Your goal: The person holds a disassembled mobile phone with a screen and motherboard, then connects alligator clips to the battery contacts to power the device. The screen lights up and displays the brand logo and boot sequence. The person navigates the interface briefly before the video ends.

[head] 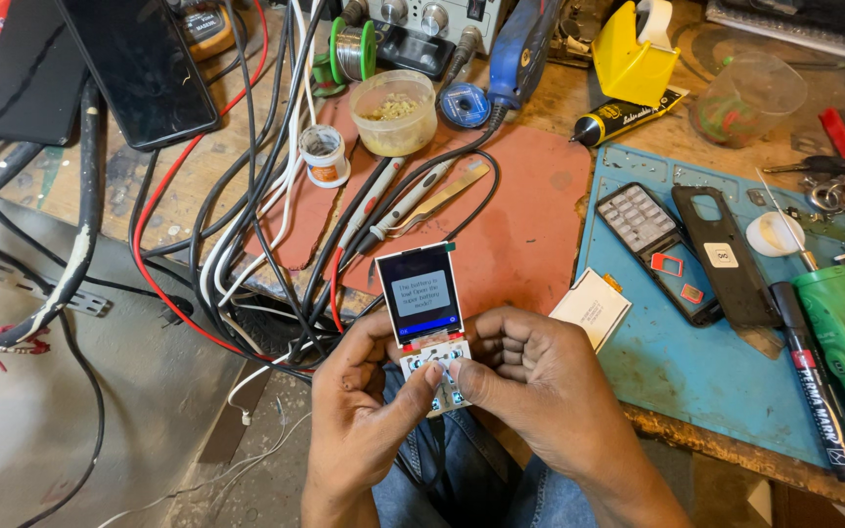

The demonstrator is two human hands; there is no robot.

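Together, two hands, left (359,416), right (530,376), gripping one bare phone board (425,318), two probes (393,200).

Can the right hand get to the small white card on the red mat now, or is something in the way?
Probably yes, once it lets go. The right hand helps hold the bare phone board, but the white card lies beside it on the red mat, uncovered.

A small lit screen (421,295), blue with a pale message box, glows on the bare phone board held just below the red mat (501,215). Right of the screen lies a white card packet (590,309); farther right, a black marker's red-and-white label (817,391).
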